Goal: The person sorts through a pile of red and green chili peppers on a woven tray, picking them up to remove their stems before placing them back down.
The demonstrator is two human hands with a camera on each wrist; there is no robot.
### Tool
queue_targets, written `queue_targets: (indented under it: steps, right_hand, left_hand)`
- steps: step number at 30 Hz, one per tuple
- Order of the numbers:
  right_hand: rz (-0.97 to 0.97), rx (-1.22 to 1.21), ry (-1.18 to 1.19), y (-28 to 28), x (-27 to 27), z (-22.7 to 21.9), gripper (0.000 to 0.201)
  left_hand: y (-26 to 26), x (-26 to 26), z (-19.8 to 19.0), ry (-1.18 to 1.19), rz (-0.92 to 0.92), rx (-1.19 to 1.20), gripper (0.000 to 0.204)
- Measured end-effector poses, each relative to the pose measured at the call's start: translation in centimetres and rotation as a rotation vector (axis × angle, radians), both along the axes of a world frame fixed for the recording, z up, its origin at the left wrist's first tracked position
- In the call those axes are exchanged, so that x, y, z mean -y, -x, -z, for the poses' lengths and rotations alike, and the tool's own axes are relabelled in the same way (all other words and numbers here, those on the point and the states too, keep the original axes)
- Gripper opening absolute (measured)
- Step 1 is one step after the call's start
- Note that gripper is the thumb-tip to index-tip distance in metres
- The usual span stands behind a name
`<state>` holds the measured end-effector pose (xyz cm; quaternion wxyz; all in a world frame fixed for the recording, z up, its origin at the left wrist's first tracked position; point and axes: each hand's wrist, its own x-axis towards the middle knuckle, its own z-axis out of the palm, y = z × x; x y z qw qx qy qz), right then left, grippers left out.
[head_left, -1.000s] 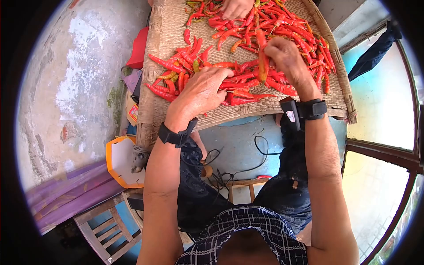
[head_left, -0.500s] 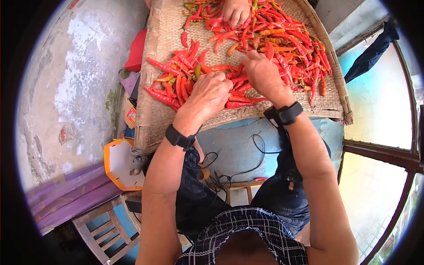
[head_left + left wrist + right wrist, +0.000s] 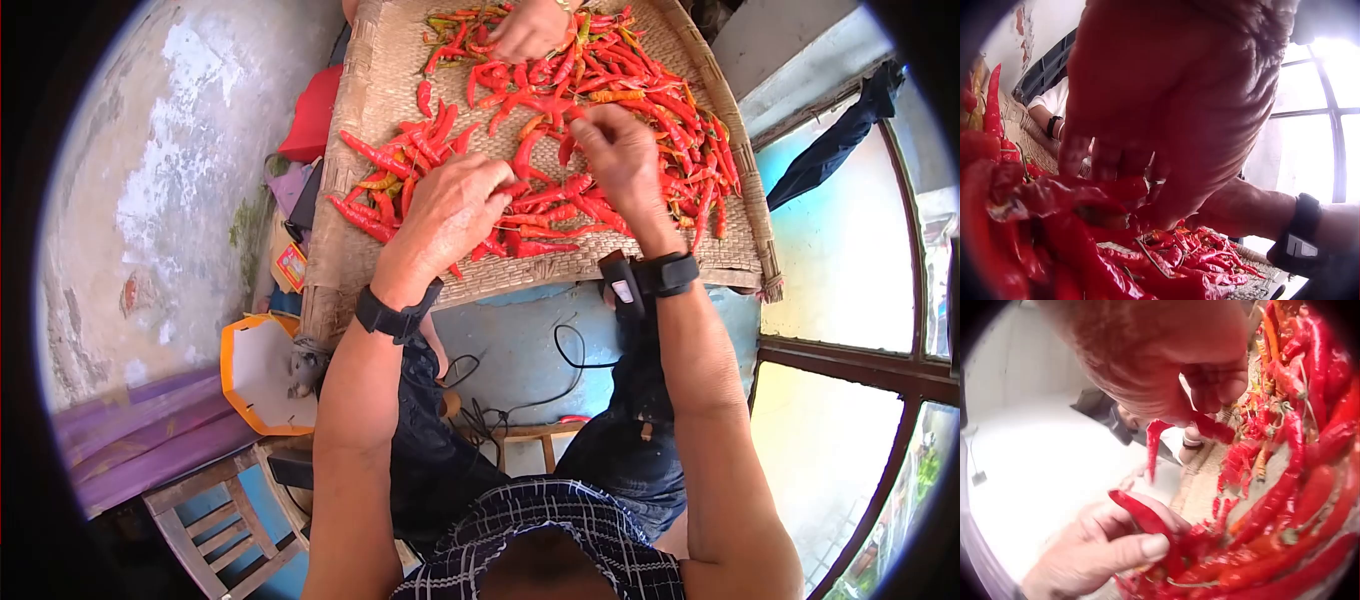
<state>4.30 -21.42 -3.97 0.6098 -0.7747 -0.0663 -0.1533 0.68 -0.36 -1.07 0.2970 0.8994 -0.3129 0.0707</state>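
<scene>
Red chili peppers [image 3: 690, 130] lie in a heap on a woven tray [image 3: 325, 240], with a smaller group [image 3: 375, 155] toward its left side. My left hand [image 3: 455, 210] is low over the near part of the tray. In the right wrist view its thumb and fingers pinch a red chili pepper [image 3: 1141, 515]. Just to the right, my right hand [image 3: 625, 165] is over the near edge of the heap. Its fingertips pinch a red chili pepper [image 3: 1155, 444] that dangles below them in the right wrist view.
Another person's hand [image 3: 530, 30] reaches into the peppers at the tray's far side. A wall [image 3: 180, 190] runs along the left, a framed window [image 3: 840, 270] along the right. Black cables [image 3: 560, 370] hang below the tray, near a wooden chair [image 3: 235, 530].
My right hand came down close to the left hand, then moved back up and right. The long red-orange pepper it held a second ago has left its fingers. The left hand stayed nearly in place.
</scene>
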Motion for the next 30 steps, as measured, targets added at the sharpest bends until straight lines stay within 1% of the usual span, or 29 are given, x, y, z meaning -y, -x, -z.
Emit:
queue_targets:
  steps: [1, 2, 3, 5, 6, 7, 9, 10, 11, 13, 14, 15, 16, 17, 19, 20, 21, 23, 24, 25, 27, 28, 29, 30]
  right_hand:
    - [0.003, -0.050, -0.130, -0.2, 0.6, -0.5, 0.011]
    - [0.017, -0.148, -0.326, 0.0, 1.5, -0.9, 0.011]
    - [0.022, -0.181, -0.432, -0.1, 2.6, -1.1, 0.010]
    - [0.027, -0.185, -0.776, -0.7, 4.6, -0.9, 0.009]
    - [0.006, -0.214, -1.047, -1.4, 5.2, -1.2, 0.010]
    - [0.007, -0.215, -1.048, -1.2, 5.4, -0.8, 0.010]
    - [0.137, -0.331, -1.221, -0.6, 5.5, -0.5, 0.012]
    - [0.017, -0.413, -1.095, -0.6, 5.2, -0.1, 0.013]
    - [0.019, -0.414, -1.098, -0.4, 4.8, 0.2, 0.013]
    - [-0.223, -0.400, 0.090, 1.2, 1.7, -1.3, 0.011]
    - [-0.217, -0.100, 0.560, 1.6, 1.3, -0.3, 0.013]
    - [-0.201, 0.218, 1.018, 2.0, 0.6, 0.4, 0.017]
    - [-0.184, 0.148, 1.236, 2.5, -0.1, 0.9, 0.026]
    - [-0.185, 0.147, 1.233, 2.6, -0.2, 1.2, 0.026]
    - [-0.184, 0.164, 1.199, 2.6, -0.5, 1.5, 0.020]
    - [-0.163, 0.204, 1.146, 2.5, -0.4, 1.3, 0.017]
    - [-0.167, 0.208, 1.146, 2.5, -0.3, 1.0, 0.017]
    - [-0.186, 0.147, 1.049, 2.5, 0.2, 0.5, 0.015]
    - [-0.174, 0.202, 0.990, 2.3, 0.4, 0.3, 0.012]
    - [-0.180, 0.205, 0.992, 2.3, 0.7, 0.1, 0.012]
    - [-0.201, 0.075, 0.733, 2.3, 1.5, -1.0, 0.013]
    - [-0.253, -0.008, 0.609, 2.3, 2.0, -1.4, 0.012]
    - [-0.254, -0.007, 0.611, 2.2, 2.5, -1.6, 0.012]
    - [-0.261, -0.108, 0.487, 1.9, 2.8, -2.0, 0.010]
  left_hand:
    - [-0.1, 0.0, -0.2, 0.044, -0.039, -0.011, 0.013]
    - [-0.2, 0.0, -0.3, 0.044, -0.077, 0.018, 0.013]
    - [-0.2, 0.0, -0.5, 0.045, -0.075, 0.016, 0.013]
    - [-0.3, 0.0, -0.8, 0.194, -0.146, -0.025, 0.014]
    - [-0.5, 0.0, -0.9, 0.226, -0.166, -0.028, 0.013]
    - [-0.5, 0.1, -1.0, 0.226, -0.166, -0.029, 0.013]
    - [-0.5, 0.4, -1.3, 0.313, -0.239, -0.011, 0.012]
    - [-0.5, 0.5, -1.4, 0.312, -0.239, -0.013, 0.012]
    - [-0.5, 0.6, -1.5, 0.353, -0.248, 0.000, 0.012]
    - [-0.6, 0.8, -1.4, 0.433, -0.269, 0.027, 0.011]
    - [-0.6, 0.7, -1.3, 0.428, -0.271, 0.024, 0.011]
    - [-0.8, 0.6, -1.1, 0.521, -0.265, -0.030, 0.012]
    - [-1.0, 0.6, -1.0, 0.614, -0.257, -0.084, 0.013]
    - [-1.2, 0.5, -0.8, 0.611, -0.258, -0.084, 0.013]
    - [-1.6, 0.3, -0.3, 0.686, -0.239, -0.034, 0.014]
    - [-1.7, 0.1, -0.2, 0.688, -0.243, -0.030, 0.014]
    - [-1.7, 0.0, -0.2, 0.690, -0.265, -0.071, 0.014]
    - [-1.7, -0.2, -0.2, 0.694, -0.293, -0.110, 0.015]
    - [-1.8, -0.2, -0.3, 0.728, -0.297, -0.133, 0.015]
    - [-1.8, -0.3, -0.4, 0.762, -0.299, -0.156, 0.015]
    - [-1.7, -0.3, -0.7, 0.800, -0.311, -0.184, 0.016]
    - [-1.7, -0.3, -0.9, 0.835, -0.316, -0.213, 0.018]
    - [-1.8, -0.3, -0.8, 0.837, -0.316, -0.212, 0.018]
    - [-1.9, -0.4, -0.7, 0.853, -0.322, -0.203, 0.018]
